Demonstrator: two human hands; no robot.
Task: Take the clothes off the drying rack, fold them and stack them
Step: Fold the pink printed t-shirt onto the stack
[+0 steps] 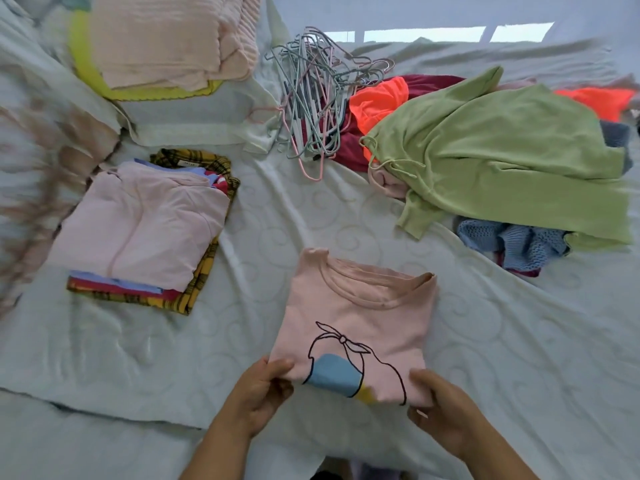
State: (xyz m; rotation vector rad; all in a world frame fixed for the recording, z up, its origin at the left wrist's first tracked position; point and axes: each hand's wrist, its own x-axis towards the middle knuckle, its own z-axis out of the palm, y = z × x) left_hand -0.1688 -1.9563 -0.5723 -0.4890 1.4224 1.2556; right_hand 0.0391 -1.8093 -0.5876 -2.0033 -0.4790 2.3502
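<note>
Here, my left hand and right hand each pinch the near edge of a folded pink shirt, thumbs on top and fingers curled beneath, the left at the near left corner, the right at the near right corner. The shirt lies flat on the bed sheet, its neckline pointing away from my grip, its outlined bow and blue patch facing up between my thumbs. Beyond my left hand and well off to its left sits a stack of folded clothes, with a pale pink piece on top and blue, red and yellow plaid layers beneath. Straight ahead of the grip, far past the shirt's collar, a tangle of hangers rests on the sheet. Beyond my right hand lies a heap of unfolded clothes: a green top spread over the rest, an orange garment and a dark red one touching the hangers, and a blue knit piece showing at the heap's near edge. Farthest from my left hand, past the stack, a folded pink ribbed blanket lies upon a yellow-green cloth.
</note>
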